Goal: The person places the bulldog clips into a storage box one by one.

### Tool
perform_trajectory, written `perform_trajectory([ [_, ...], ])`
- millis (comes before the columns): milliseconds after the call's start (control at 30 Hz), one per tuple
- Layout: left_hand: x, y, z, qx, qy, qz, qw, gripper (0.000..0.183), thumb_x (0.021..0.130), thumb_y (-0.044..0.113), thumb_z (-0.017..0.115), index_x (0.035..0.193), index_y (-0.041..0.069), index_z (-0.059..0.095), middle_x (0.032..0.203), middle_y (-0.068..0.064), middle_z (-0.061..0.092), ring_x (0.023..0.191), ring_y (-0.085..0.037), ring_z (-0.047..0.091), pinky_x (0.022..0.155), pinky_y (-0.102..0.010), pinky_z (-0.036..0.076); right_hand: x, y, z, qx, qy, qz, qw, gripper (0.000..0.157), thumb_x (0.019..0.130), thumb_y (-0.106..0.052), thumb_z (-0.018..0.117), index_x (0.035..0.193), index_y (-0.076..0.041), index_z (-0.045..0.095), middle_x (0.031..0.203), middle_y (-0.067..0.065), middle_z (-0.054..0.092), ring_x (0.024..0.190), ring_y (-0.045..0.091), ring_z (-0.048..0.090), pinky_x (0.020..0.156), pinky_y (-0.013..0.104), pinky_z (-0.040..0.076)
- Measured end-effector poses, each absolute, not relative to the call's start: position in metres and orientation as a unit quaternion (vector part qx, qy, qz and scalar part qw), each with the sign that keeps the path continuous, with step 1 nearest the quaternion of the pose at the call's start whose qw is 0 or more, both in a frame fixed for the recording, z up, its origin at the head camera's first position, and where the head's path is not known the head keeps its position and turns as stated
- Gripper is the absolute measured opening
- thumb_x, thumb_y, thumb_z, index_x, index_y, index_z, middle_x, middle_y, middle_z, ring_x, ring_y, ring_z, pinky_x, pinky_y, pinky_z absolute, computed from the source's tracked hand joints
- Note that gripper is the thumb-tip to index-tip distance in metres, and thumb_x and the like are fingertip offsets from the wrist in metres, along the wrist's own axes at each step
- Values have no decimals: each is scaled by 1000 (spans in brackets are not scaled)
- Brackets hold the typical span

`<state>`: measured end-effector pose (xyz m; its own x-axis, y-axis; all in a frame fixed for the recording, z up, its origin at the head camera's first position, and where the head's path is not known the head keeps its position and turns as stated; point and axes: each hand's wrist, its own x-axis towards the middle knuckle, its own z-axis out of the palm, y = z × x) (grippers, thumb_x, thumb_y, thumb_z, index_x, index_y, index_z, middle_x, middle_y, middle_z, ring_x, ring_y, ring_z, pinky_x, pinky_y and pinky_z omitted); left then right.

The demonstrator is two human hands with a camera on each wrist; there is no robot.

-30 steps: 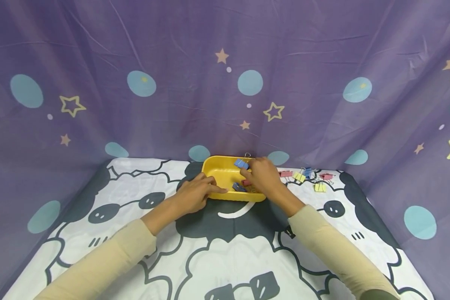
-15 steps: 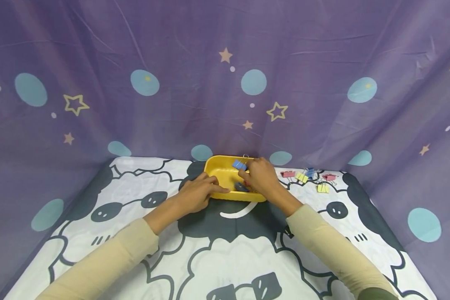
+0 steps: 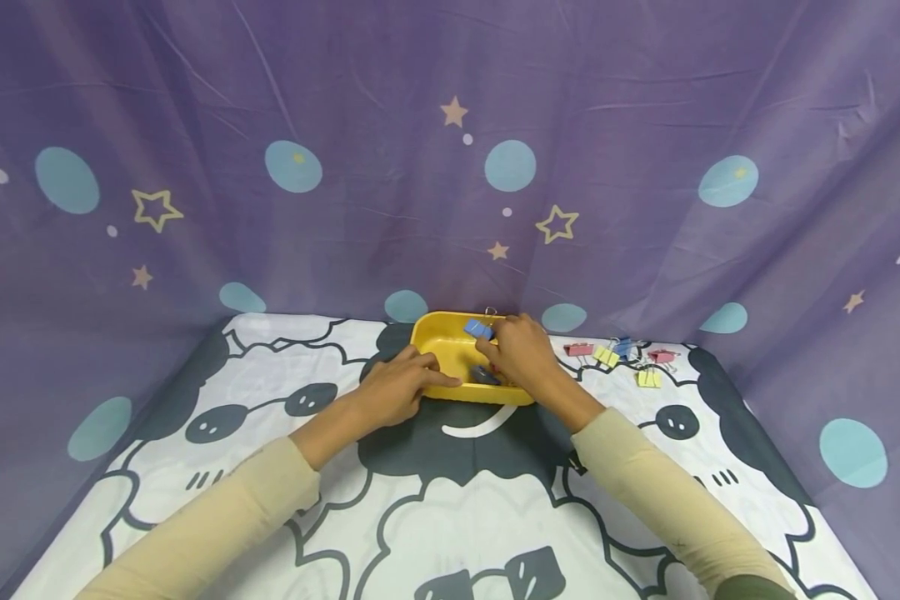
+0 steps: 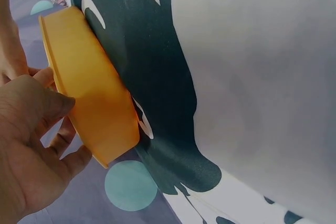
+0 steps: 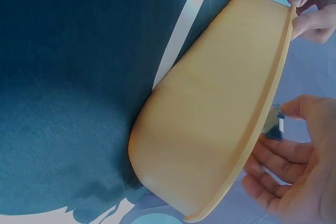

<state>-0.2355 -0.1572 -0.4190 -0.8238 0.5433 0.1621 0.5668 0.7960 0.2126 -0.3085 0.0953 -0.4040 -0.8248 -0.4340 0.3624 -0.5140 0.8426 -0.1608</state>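
Note:
A yellow plastic tray stands at the back of the cloth-covered table. My left hand grips its left front corner, thumb on the near wall in the left wrist view and fingers at the rim. Over the tray's right part, my right hand pinches a blue binder clip between thumb and fingers; its wire handle points up toward the back rim. Lower in the tray lies another, darker blue binder clip. A red clip beside it is mostly hidden by my right hand.
Right of the tray lie several loose binder clips: a red one, a yellow one, a blue one, another red and another yellow. A purple curtain hangs right behind the table.
My right hand has shifted slightly left over the tray with the blue binder clip, covering more of the clips inside. My left hand stays on the tray. The head view has turned slightly.

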Motion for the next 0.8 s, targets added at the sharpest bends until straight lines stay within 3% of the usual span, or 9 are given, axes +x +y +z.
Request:
perform_trajectory([
  [200,-236,-156,-419,-291,-948,-121,40,63,102,-4,70,145,42,78,118,5,70,115,-20,56,64,-37,47,-307,98,-403,235,-953,126,143,59,108,-39,67,57,-12,57,56,0,47,64,25,52,74,43,49],
  [500,-236,-156,-419,-288,-950,-117,41,65,102,-4,70,145,43,77,115,5,70,112,-19,55,65,-37,49,-305,106,-405,214,-958,141,132,61,109,-43,68,58,-13,52,59,-2,39,69,26,54,72,41,45],
  [667,-235,-156,-418,-286,-949,-122,42,65,101,-5,70,145,43,77,115,5,70,114,-21,56,67,-40,51,-305,111,-406,217,-956,138,142,57,108,-44,68,61,-13,56,61,-1,40,72,28,57,78,44,49],
  [800,-234,-156,-418,-285,-950,-123,41,64,101,-4,70,145,42,77,114,4,70,114,-21,56,68,-40,52,-304,115,-405,216,-955,139,145,51,108,-41,66,67,-10,65,62,2,49,80,31,63,85,48,54],
])
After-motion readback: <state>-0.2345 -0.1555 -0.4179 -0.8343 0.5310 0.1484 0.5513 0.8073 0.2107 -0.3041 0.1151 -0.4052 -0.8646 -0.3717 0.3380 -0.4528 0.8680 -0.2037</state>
